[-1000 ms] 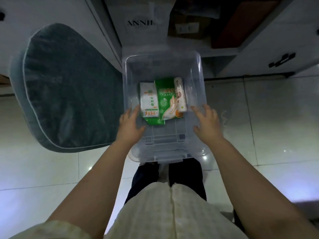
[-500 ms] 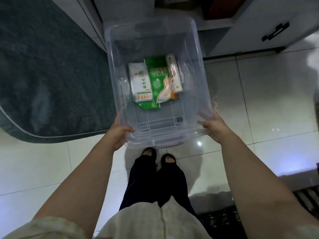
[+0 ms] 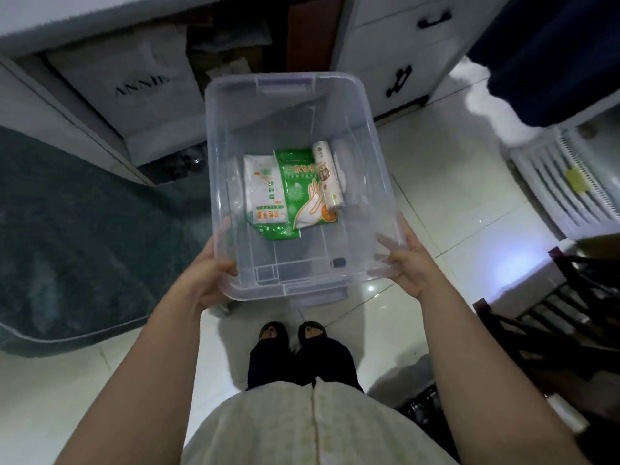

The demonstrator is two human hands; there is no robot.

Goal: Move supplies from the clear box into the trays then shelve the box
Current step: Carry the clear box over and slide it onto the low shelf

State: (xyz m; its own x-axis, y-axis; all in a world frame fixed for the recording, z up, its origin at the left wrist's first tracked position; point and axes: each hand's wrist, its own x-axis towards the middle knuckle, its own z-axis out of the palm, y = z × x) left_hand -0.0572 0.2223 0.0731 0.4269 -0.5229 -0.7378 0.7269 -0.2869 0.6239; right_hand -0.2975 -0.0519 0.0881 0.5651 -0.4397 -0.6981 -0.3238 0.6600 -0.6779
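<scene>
I hold a clear plastic box (image 3: 295, 105) in the air above the tiled floor, level with my waist. My left hand (image 3: 208, 273) grips its near left corner and my right hand (image 3: 407, 263) grips its near right corner. Inside, on the bottom, lie a white packet (image 3: 263, 193), a green glove packet (image 3: 302, 193) and a white roll (image 3: 330, 176), side by side. A white slatted tray (image 3: 563, 182) stands on the floor at the right edge.
A dark green rug (image 3: 84, 229) covers the floor on the left. White cabinets with an open shelf (image 3: 235, 38) holding a white bag (image 3: 134, 82) stand ahead. A dark wooden chair (image 3: 570, 313) is at the right, close to my arm. My feet (image 3: 292, 330) are below the box.
The box has come up off the floor and away from the shelf, toward me. My hands slid from its top rim to its near corners. The view swung right, showing the tray and chair.
</scene>
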